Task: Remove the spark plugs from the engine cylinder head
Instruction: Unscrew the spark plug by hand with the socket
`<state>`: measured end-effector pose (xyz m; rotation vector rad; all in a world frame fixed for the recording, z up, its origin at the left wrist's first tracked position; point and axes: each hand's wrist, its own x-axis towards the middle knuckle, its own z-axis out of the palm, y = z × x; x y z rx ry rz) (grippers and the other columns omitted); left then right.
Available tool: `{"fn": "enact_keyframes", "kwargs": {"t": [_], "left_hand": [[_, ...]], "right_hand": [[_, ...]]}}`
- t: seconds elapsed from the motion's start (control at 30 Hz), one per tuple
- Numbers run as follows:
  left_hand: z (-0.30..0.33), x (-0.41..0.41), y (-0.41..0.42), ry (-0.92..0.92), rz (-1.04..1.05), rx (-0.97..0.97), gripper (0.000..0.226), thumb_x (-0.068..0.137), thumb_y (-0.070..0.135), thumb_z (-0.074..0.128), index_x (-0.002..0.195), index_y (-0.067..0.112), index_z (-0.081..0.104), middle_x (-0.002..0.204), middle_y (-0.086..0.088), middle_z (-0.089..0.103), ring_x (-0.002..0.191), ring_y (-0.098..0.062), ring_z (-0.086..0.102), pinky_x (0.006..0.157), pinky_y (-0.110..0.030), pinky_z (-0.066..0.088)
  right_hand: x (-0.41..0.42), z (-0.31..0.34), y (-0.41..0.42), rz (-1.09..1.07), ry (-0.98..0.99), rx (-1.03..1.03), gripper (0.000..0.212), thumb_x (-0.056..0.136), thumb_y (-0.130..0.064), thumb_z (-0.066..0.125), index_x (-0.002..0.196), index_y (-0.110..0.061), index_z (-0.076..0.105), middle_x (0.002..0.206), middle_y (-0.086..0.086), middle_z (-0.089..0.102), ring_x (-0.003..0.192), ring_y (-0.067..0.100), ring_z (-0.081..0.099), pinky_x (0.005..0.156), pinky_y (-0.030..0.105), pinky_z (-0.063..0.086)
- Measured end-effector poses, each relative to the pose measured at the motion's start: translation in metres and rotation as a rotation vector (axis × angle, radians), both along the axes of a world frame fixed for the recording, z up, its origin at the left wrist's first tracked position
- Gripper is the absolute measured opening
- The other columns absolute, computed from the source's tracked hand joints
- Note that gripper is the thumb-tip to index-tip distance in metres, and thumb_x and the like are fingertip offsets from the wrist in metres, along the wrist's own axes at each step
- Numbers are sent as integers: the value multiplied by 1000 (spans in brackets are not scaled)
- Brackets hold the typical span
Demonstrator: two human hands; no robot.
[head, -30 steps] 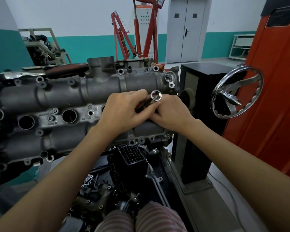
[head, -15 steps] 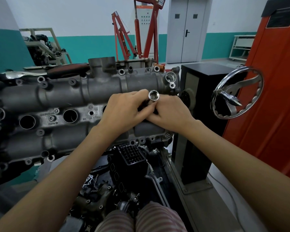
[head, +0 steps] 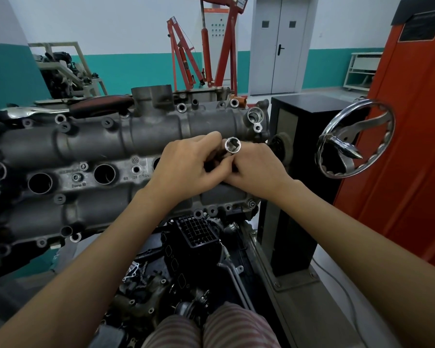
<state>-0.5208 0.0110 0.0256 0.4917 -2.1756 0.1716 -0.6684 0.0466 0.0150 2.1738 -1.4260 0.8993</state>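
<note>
The grey engine cylinder head (head: 91,144) lies across the stand in front of me, with round spark plug wells (head: 104,174) open along its middle. A shiny chrome spark plug socket (head: 232,145) stands up out of the well at the right end, its hollow top facing me. My left hand (head: 186,164) and my right hand (head: 256,169) meet over that well, fingers curled round the socket's shaft. The well itself and any spark plug are hidden under my hands.
A chrome handwheel (head: 354,141) sticks out on the right of a black stand column (head: 294,156). An orange-red cabinet (head: 407,156) stands at far right. A ratchet with a dark handle (head: 98,104) lies behind the head. Loose engine parts (head: 186,259) sit below.
The socket has shifted slightly left between my fingers, and my fingers have regripped it. Both hands stay over the same right-end well.
</note>
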Motion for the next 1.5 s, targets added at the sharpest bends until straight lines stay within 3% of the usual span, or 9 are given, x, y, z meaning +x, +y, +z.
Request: {"fn": "enact_keyframes", "kwargs": {"t": [0.13, 0.3, 0.43, 0.67, 0.83, 1.03, 1.27, 1.37, 1.5], "left_hand": [[0, -1, 1, -15, 13, -2, 25, 82, 36, 42, 68, 14, 41, 57, 5, 45, 48, -21, 47, 44, -29, 35], [-2, -1, -4, 18, 25, -30, 44, 87, 39, 48, 61, 3, 55, 51, -6, 56, 46, -27, 53, 43, -38, 43], [-2, 0, -5, 24, 1, 0, 56, 86, 47, 46, 58, -1, 58, 47, -9, 54, 43, -25, 51, 44, -37, 41], [-1, 0, -3, -3, -13, 55, 54, 85, 46, 39, 70, -1, 61, 52, -6, 53, 49, -23, 51, 49, -39, 42], [0, -1, 1, 2, 34, 21, 44, 82, 41, 40, 66, 3, 54, 53, -3, 52, 48, -23, 50, 45, -36, 41], [0, -1, -2, 2, 48, -4, 28, 84, 36, 45, 64, 17, 44, 52, 2, 49, 46, -25, 50, 45, -27, 32], [-2, 0, -5, 17, 11, 42, 56, 86, 49, 46, 56, 3, 57, 47, -7, 53, 44, -24, 50, 45, -32, 36], [-2, 0, -4, 16, -5, 41, 56, 86, 49, 45, 57, 2, 55, 45, -6, 49, 43, -20, 45, 46, -26, 29], [-1, -1, -3, 0, -1, 38, 54, 86, 47, 42, 59, 2, 55, 45, -3, 48, 43, -18, 44, 46, -27, 31]], "right_hand": [[0, -1, -2, -11, -4, 7, 49, 76, -47, 30, 88, -8, 57, 73, 1, 61, 63, 19, 57, 51, 24, 33], [0, -1, 0, -24, -15, -12, 37, 80, -46, 46, 74, -12, 60, 58, -3, 57, 53, 6, 41, 44, 14, 18], [-1, -3, -3, -48, -30, -16, 23, 80, -33, 59, 74, -12, 66, 57, 2, 61, 51, 16, 54, 47, 20, 24], [0, 0, -1, -24, 15, 5, 49, 78, -45, 32, 92, -10, 64, 70, 5, 64, 63, 25, 60, 51, 25, 33], [-1, 0, -3, -21, 4, 24, 37, 80, -41, 42, 88, -8, 57, 75, 2, 61, 67, 22, 60, 52, 27, 40], [-1, -1, -2, -49, 4, 18, 46, 76, -50, 32, 79, -10, 56, 67, 0, 60, 60, 20, 58, 50, 25, 34], [-3, -2, -5, -80, 11, 49, 28, 87, -35, 55, 80, -9, 62, 68, 4, 63, 63, 22, 59, 51, 30, 38], [-3, -1, -4, -66, 6, 54, 24, 87, -33, 55, 83, -9, 59, 69, 3, 62, 64, 24, 59, 51, 32, 39], [0, 1, -1, -38, 2, 65, 25, 85, -41, 47, 81, -18, 37, 65, -10, 45, 57, 17, 51, 48, 27, 28]]}}
